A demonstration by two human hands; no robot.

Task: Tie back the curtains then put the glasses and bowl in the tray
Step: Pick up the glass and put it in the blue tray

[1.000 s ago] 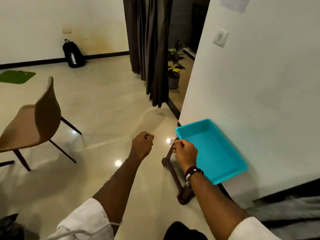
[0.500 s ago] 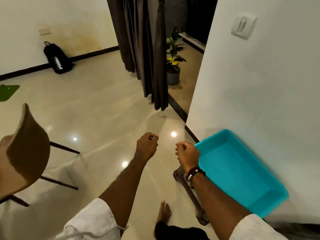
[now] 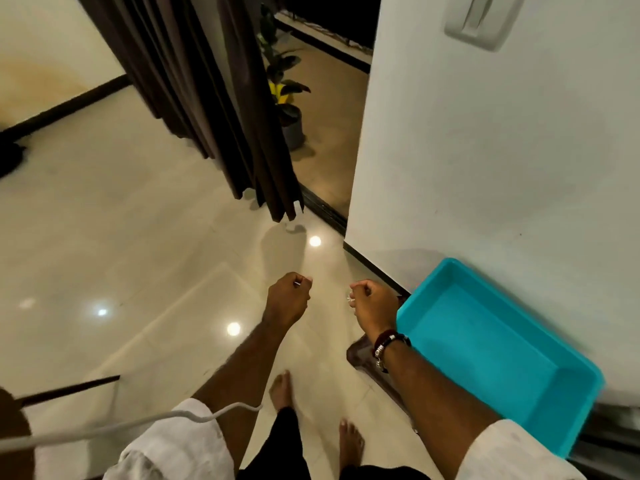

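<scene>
Dark brown curtains hang loose in the doorway ahead, reaching the floor. An empty turquoise tray rests on a dark wooden stand against the white wall at the right. My left hand and my right hand are held out in front of me over the floor, both fisted, about a hand's width apart. A tiny pale speck shows at the right fingertips; I cannot tell what it is. My right hand is just left of the tray's near corner. No glasses or bowl are in view.
A potted plant stands behind the curtains. A wall switch is at the top right. A chair leg and a white cord cross the lower left. A black bag lies at the left edge. My bare feet stand on glossy tiles.
I have walked forward towards the curtains; they and the tray now appear nearer, and the chair has slid out to the lower left. Both hands stay fisted in front of me.
</scene>
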